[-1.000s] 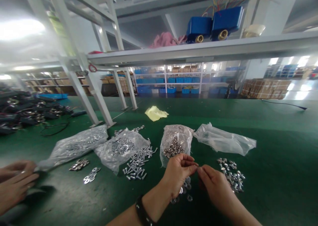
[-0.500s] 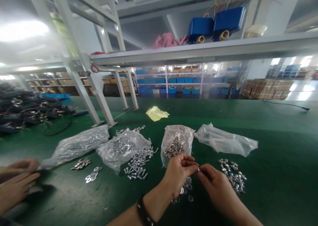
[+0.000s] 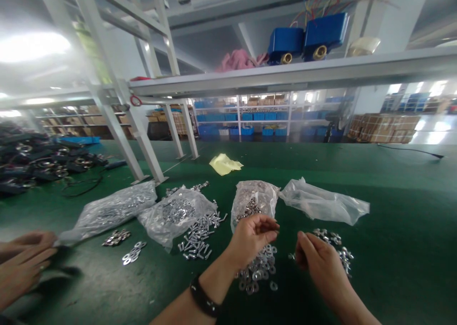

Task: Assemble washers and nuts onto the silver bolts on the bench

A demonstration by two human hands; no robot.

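Two bare hands stood apart, left hand point(image 3: 252, 238) loosely unclasped, right hand point(image 3: 317, 254) grip unclear; low sweeping could have scattered flat silvery ring-shaped washers point(image 3: 262, 268) at five o'clock.

From where I am standing, I am finding no text, brand, number or sign that can be read. The black wristband point(image 3: 204, 296) above the person's left hand point(image 3: 253, 237) is showing a few small pale marks, but I am not managing to make out any letter or digit in them. The cartons point(image 3: 387, 127) behind the table point(image 3: 342, 170) are standing too far and too blurred for reading any print.
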